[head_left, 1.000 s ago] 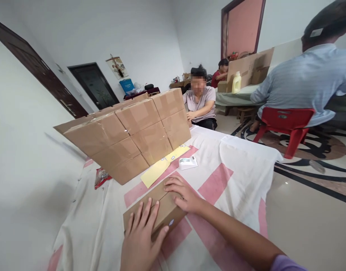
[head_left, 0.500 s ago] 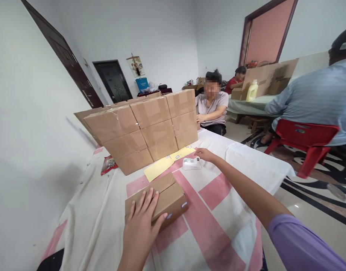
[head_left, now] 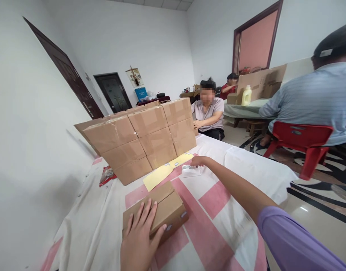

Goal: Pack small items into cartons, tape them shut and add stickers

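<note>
My left hand [head_left: 140,237] lies flat with fingers spread on a closed brown cardboard box [head_left: 167,199], which has small pale stickers on its front side. Beyond the box stands a small white tape dispenser [head_left: 191,172]. At its right end is my right hand [head_left: 199,161], fingers bent and pinched together against it. What is between those fingertips is too small to make out. Yellow sticker sheets [head_left: 157,177] with a few blue-edged labels lie behind the dispenser, along the foot of the stacked boxes.
Stacked taped cardboard boxes [head_left: 150,139] form a wall across the cloth-covered table [head_left: 218,241]. A red packet [head_left: 107,175] lies left of them. One person [head_left: 211,113] sits beyond the table; another [head_left: 308,98] sits on a red chair [head_left: 301,137] at right. A yellow bottle [head_left: 246,96] stands on the far table.
My right hand has moved slightly left, from beside the tape dispenser onto its right end. My left hand stays on the box. The whole view has shifted a little.
</note>
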